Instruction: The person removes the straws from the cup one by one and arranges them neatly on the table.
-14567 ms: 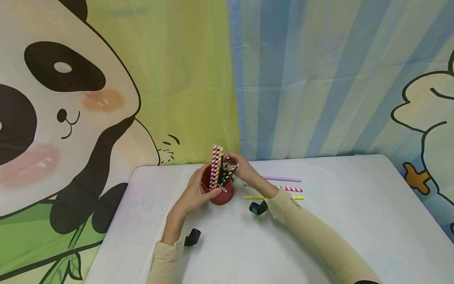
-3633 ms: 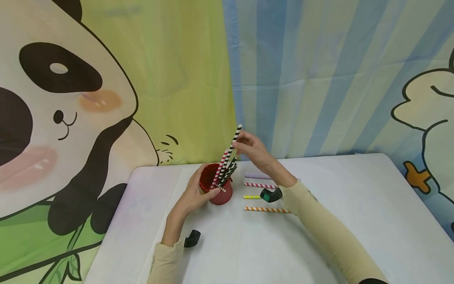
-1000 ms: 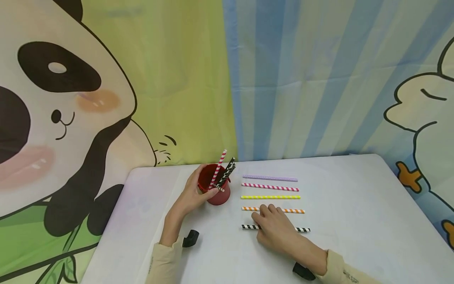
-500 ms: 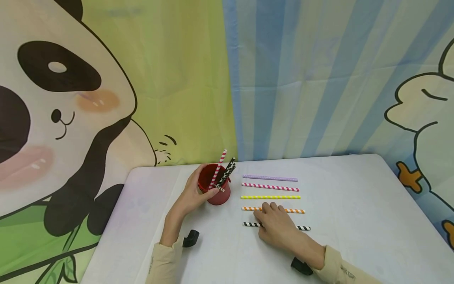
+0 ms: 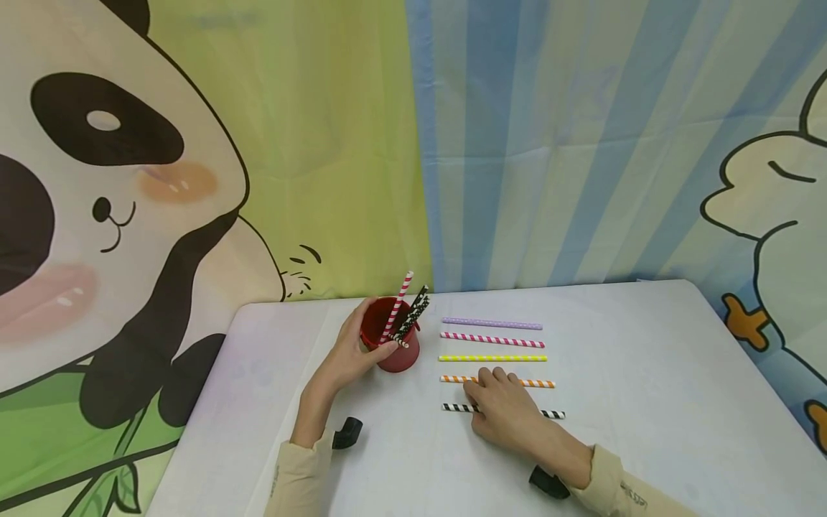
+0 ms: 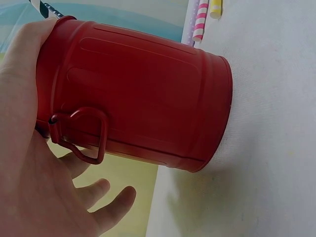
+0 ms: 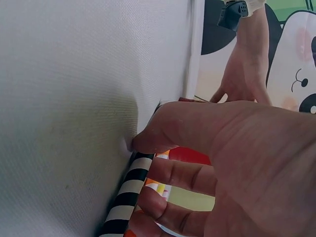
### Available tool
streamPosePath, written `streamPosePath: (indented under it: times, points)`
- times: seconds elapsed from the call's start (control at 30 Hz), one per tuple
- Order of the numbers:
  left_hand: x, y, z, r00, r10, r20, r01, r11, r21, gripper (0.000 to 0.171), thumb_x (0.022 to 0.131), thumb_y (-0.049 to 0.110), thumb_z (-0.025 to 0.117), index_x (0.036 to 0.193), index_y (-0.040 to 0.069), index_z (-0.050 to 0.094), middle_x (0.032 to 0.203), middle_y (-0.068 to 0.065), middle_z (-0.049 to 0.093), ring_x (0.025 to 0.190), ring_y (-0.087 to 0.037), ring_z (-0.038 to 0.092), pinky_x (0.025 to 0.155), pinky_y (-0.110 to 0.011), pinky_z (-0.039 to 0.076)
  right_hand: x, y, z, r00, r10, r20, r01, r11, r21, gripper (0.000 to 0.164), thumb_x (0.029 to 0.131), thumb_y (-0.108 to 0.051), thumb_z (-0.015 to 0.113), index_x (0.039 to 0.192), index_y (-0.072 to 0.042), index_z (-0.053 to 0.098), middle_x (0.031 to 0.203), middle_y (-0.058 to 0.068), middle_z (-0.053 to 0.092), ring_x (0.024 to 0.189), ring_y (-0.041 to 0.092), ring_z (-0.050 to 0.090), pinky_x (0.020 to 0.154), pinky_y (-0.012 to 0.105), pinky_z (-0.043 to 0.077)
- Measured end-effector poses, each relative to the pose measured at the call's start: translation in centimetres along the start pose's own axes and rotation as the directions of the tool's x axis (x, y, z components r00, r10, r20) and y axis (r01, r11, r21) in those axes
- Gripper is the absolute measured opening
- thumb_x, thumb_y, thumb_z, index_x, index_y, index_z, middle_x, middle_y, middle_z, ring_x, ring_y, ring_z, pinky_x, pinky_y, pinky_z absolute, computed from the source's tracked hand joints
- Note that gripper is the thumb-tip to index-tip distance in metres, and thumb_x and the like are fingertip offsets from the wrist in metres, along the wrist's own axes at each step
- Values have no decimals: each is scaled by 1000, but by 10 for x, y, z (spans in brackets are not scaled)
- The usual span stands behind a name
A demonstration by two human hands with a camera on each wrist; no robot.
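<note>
My left hand [image 5: 345, 355] grips the rim of a small red metal bucket [image 5: 398, 361]; its side handle shows in the left wrist view. Leaning out of the bucket are a pink-and-white striped paper straw [image 5: 397, 305] and several black straws with white patterns [image 5: 416, 314]. On the table, my right hand [image 5: 507, 409] holds a black-and-white striped paper straw [image 5: 457, 408] at its middle. The right wrist view shows thumb and fingertips on either side of that striped straw [image 7: 126, 197]. The straw lies nearly level, both ends sticking out past the hand.
Above it, an orange striped straw [image 5: 539, 384], a yellow one [image 5: 493, 358], a pink striped one [image 5: 493, 340] and a purple dotted one [image 5: 492, 324] lie in roughly parallel rows on the white table [image 5: 646, 402]. A printed curtain [image 5: 349, 143] hangs behind the table.
The orange and black striped straws have come out of the bucket onto the table over the earlier frames. Lately my right hand has nudged the black striped straw slightly towards the row; the left stays put.
</note>
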State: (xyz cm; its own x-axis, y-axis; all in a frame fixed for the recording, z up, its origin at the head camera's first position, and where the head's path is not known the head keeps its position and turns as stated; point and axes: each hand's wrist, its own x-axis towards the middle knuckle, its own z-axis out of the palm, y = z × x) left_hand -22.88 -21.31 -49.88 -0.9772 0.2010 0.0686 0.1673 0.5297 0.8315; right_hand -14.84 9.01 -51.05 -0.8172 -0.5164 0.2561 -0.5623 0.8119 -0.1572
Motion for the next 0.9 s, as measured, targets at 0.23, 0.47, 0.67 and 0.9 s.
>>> streamPosePath:
  times: [0.23, 0.47, 0.67, 0.9]
  points:
    - [0, 1, 0, 1000, 0, 0, 0, 1000, -1, 93, 83, 47, 79, 157, 30, 26, 151, 2, 39, 142, -24, 34, 106, -55, 46, 0, 0, -1, 999, 16, 44, -16, 1000, 7, 28, 67, -9, 70, 74, -22, 46, 74, -8, 37, 69, 12, 29, 64, 25, 23]
    - [1, 0, 0, 1000, -4, 5, 4, 1000, -2, 93, 83, 51, 78, 157, 31, 25, 150, 7, 39, 142, -21, 33, 105, -54, 48, 0, 0, -5, 997, 22, 71, -23, 1000, 20, 26, 69, -11, 71, 75, -21, 48, 75, -8, 37, 70, 12, 29, 64, 26, 24]
    - [1, 0, 0, 1000, -10, 5, 10, 1000, 0, 93, 83, 49, 78, 157, 32, 25, 151, 5, 39, 143, -23, 33, 105, -55, 48, 1, 1, -7, 991, 36, 126, -41, 998, 44, 26, 71, -14, 72, 77, -20, 48, 76, -8, 37, 71, 13, 29, 66, 27, 25]
    - [0, 3, 0, 1000, -8, 3, 8, 1000, -4, 93, 83, 47, 79, 157, 29, 26, 151, 2, 40, 143, -25, 33, 104, -57, 48, 1, 1, -8, 983, 50, 176, -63, 996, 67, 25, 72, -17, 74, 79, -20, 50, 77, -8, 37, 73, 13, 30, 67, 28, 26]
